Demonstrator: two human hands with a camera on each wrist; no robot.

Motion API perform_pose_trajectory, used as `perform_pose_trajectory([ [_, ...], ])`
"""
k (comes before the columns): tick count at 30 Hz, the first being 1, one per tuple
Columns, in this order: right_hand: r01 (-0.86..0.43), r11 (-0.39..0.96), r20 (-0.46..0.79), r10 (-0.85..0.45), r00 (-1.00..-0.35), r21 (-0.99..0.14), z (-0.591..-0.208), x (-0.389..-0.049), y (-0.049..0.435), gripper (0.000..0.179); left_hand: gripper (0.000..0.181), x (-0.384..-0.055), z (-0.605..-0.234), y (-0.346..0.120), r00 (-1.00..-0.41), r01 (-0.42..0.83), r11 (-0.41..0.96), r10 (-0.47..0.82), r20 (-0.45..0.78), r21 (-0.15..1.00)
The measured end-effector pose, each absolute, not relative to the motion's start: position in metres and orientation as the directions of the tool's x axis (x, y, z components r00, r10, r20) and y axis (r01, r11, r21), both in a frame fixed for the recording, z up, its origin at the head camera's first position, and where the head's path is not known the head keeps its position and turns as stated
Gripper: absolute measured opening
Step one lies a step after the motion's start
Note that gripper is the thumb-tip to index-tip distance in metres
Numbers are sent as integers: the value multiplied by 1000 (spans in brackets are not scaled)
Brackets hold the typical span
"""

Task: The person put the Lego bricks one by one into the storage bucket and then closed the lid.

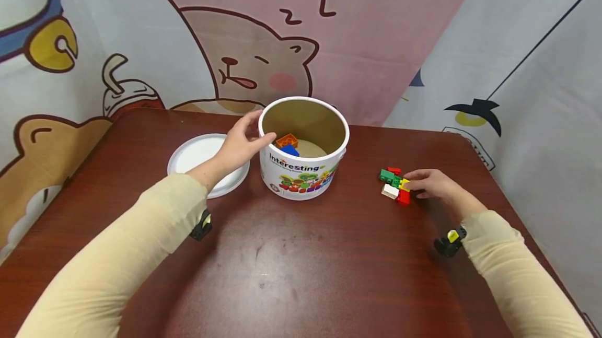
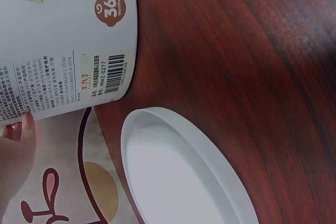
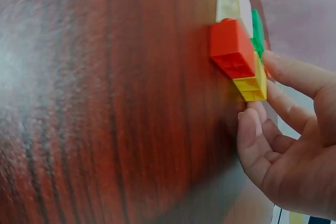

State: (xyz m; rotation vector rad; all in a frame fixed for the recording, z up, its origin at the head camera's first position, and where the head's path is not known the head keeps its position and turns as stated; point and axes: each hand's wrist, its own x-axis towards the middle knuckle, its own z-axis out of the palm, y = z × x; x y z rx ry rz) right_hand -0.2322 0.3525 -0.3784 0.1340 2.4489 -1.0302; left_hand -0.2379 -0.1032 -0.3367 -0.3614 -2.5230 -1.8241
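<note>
A white plastic bucket (image 1: 301, 176) with printed lettering stands upright on the table. My left hand (image 1: 242, 142) grips its left rim, the thumb over the edge and the fingers against the outer wall. Inside lie an orange block (image 1: 287, 140) and a blue block (image 1: 289, 150). To the right is a small cluster of toy blocks: green (image 1: 387, 176), white (image 1: 390, 191), yellow (image 1: 404, 185) and red (image 1: 403, 197). My right hand (image 1: 435, 186) is at the cluster's right side, its fingertips by the yellow block, loosely bent. Whether they touch it is hard to tell.
A round white lid (image 1: 188, 158) lies left of the bucket, partly under my left forearm. The brown wooden table (image 1: 301, 265) ends at a cartoon-print cloth (image 1: 376, 40) behind it. Each wrist wears a small black camera.
</note>
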Motion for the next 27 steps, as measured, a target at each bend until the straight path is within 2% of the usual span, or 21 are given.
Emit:
perform_pose_trajectory([
  [6, 258, 750, -466, -74, -882, -608, -381, -233, 350, 59, 63, -239, -336, -102, -972, 195, 288, 185, 145, 938],
  [12, 249, 744, -464, -91, -881, -620, -381, -236, 351, 53, 64, -239, -336, -102, -971, 196, 290, 187, 145, 937],
  [21, 371, 564, -502, -91, -860, -738, -376, -238, 357, 45, 63, -238, -336, -102, -972, 196, 286, 184, 147, 938],
  [27, 410, 430, -498, -113, -860, -805, -366, -241, 359, 25, 63, -238, -336, -103, -972, 198, 302, 180, 149, 933],
])
